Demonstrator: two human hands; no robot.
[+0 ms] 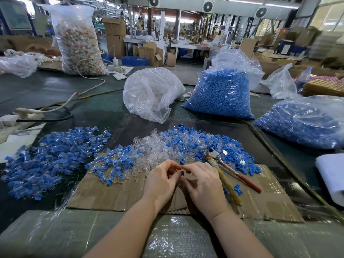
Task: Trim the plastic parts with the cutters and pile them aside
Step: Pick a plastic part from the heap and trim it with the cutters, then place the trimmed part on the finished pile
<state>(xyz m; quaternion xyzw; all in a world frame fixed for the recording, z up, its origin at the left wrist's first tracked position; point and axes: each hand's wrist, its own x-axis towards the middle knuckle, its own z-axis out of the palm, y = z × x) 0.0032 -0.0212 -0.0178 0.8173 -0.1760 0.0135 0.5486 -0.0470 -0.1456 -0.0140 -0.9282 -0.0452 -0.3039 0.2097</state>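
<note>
While both hands meet over the cardboard sheet [104,194] on the desk [55,90], the left hand [163,181] and right hand [202,185] curl fingertip to fingertip around something small; what it is, I cannot tell. Just right of them lie the cutters [229,170], untouched. Loose plastic parts [167,146] are heaped just beyond, with a blue pile [48,159] further left.

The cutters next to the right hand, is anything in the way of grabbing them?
Nothing visible blocks them. The cutters lie on top of the plastic parts and the cardboard, just beside the right hand.
</note>
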